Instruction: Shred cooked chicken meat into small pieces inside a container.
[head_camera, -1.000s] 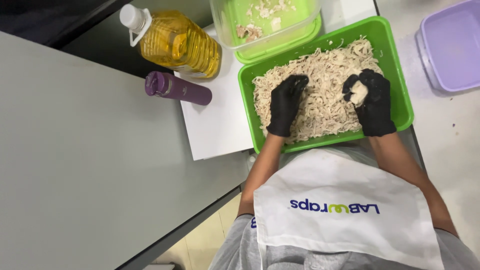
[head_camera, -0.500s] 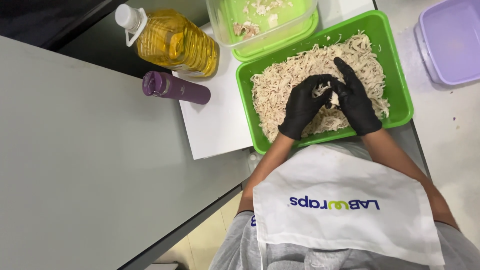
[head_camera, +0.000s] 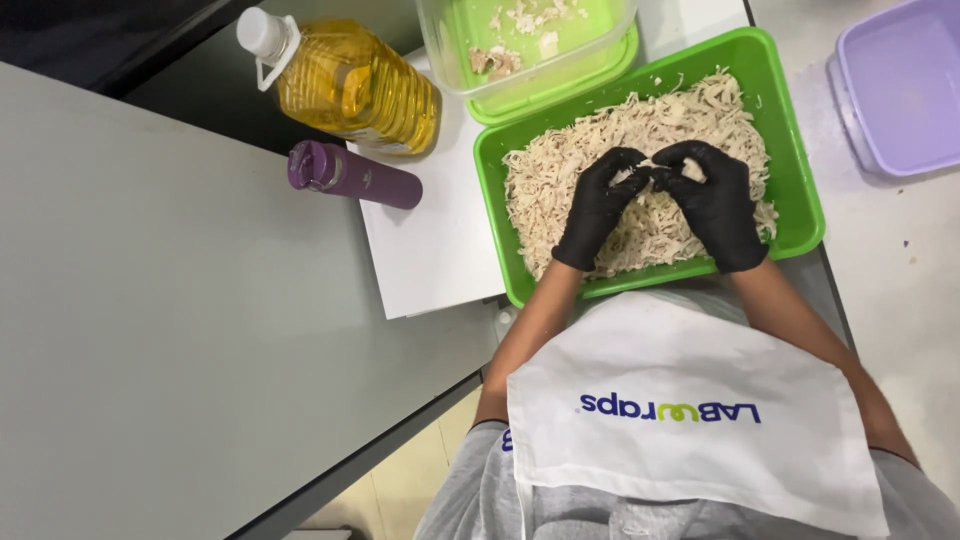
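1. Head view: one green tray (head_camera: 795, 150) of shredded meat (head_camera: 650, 130), one oil bottle (head_camera: 345, 85) at ten o'clock, one purple flask (head_camera: 355, 175), one lilac box (head_camera: 900, 85).
2. My left hand (head_camera: 597, 205) and right hand (head_camera: 715, 200), black-gloved, meet over the tray, fingertips clamped together on one pale meat piece (head_camera: 660, 167).
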